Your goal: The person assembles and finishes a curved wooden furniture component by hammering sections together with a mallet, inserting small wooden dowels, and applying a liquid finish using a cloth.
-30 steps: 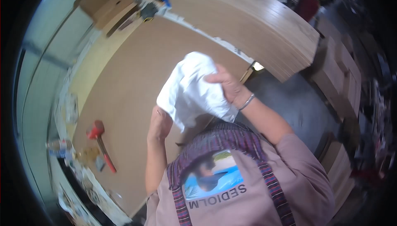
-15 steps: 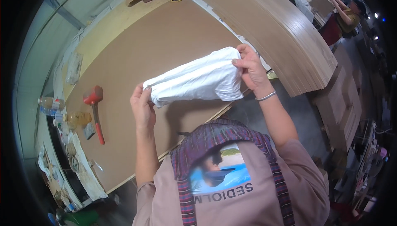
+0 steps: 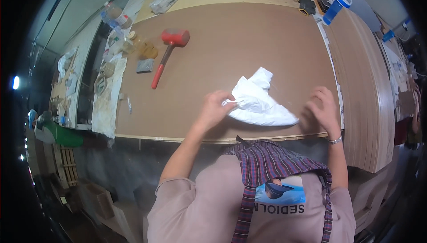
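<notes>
A white cloth (image 3: pixel 258 103) lies crumpled on the brown board (image 3: pixel 240 38), close to the near edge of the table. My left hand (image 3: pixel 218 108) pinches the cloth's left side between thumb and fingers. Just beyond its right tip, my right hand (image 3: pixel 322 108) hovers apart from the cloth with the fingers curved and spread, slightly smeared by motion. A red-headed mallet (image 3: pixel 175 38) rests on the board to the left, its red grip pointing toward me.
A small grey block (image 3: pixel 145 66) sits beside a bottle of yellowish liquid (image 3: pixel 144 47). Clear bottles (image 3: pixel 118 16) stand at the far left. Stacked boards (image 3: pixel 360 87) rise along the right side. A blue bottle (image 3: pixel 336 9) and a dark glove (image 3: pixel 307 6) are at the back right.
The cloth, held stretched between both hands before, has come down bunched onto the board. My right hand has let go of it. The view has turned, shifting everything across the picture.
</notes>
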A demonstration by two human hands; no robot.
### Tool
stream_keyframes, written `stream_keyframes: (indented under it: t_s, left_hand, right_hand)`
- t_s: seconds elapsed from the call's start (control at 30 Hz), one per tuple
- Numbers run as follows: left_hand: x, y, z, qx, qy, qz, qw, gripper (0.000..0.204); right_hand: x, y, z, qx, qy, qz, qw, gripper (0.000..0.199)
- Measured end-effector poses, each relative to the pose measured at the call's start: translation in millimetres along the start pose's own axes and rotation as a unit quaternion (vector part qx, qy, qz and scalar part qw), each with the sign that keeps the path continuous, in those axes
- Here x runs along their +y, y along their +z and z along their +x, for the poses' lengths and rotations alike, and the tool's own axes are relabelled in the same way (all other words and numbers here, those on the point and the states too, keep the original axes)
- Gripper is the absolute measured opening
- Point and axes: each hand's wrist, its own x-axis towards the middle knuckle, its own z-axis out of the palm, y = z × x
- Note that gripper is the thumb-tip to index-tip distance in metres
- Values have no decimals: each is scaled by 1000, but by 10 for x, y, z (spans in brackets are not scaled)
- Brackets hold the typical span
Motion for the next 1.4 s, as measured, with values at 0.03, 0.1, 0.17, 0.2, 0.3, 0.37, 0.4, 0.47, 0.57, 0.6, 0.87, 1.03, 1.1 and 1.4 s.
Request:
stream_keyframes:
  t_s: [0.03, 0.1, 0.17, 0.2, 0.3, 0.37, 0.4, 0.47, 0.57, 0.6, 0.87, 1.03, 1.1, 1.4]
  left_hand:
    - [-2, 18, -31, 4, -4, -3, 1000, 19]
    - [74, 104, -44, 35, 84, -123, 988, 12]
    - [148, 90, -17, 12, 92, -158, 983, 12]
    - [101, 46, -7, -22, 103, -167, 980, 13]
    - [-130, -266, 109, -99, -12, -227, 969, 28]
    - [-660, -661, 338, 22, -33, -170, 985, 32]
    - [-793, -897, 471, 92, -88, -259, 957, 37]
    - [-1556, -1552, 674, 250, -76, -174, 950, 43]
    - [-2633, -2296, 918, 376, -70, -50, 923, 39]
    - [-2635, -2249, 1056, 366, -64, -57, 927, 39]
    - [-2417, -2234, 1449, 458, -62, 44, 886, 24]
    - [-2548, -2124, 1287, 176, -125, 208, 954, 33]
    - [-2230, -1816, 1154, 183, -107, 285, 935, 35]
    - [-1382, -889, 1137, 12, -185, -440, 879, 13]
  right_hand:
    - [-231, 118, 64, 25, -111, -42, 993, 42]
    - [-661, 514, 205, -96, -150, 39, 983, 56]
    - [-939, 924, 223, -187, -197, 130, 954, 57]
    - [-1056, 1081, 198, -240, -141, 154, 948, 51]
    - [-860, 1466, 164, -342, -41, 73, 936, 31]
    - [-867, 1435, 97, -316, -46, 80, 944, 28]
    - [-882, 1355, 52, -269, -10, 147, 952, 28]
    - [-856, 1282, -65, -233, 49, 220, 946, 27]
    - [-727, 1225, -276, -165, 111, 282, 939, 25]
    - [-714, 1179, -337, -139, 143, 302, 932, 24]
    - [-768, 1375, -769, -34, 294, 376, 878, 24]
    - [-905, 1471, -680, -61, 249, 278, 926, 23]
    - [-1001, 1406, -619, -67, 246, 272, 928, 24]
    - [-1000, 1365, -684, -69, 244, 267, 930, 27]
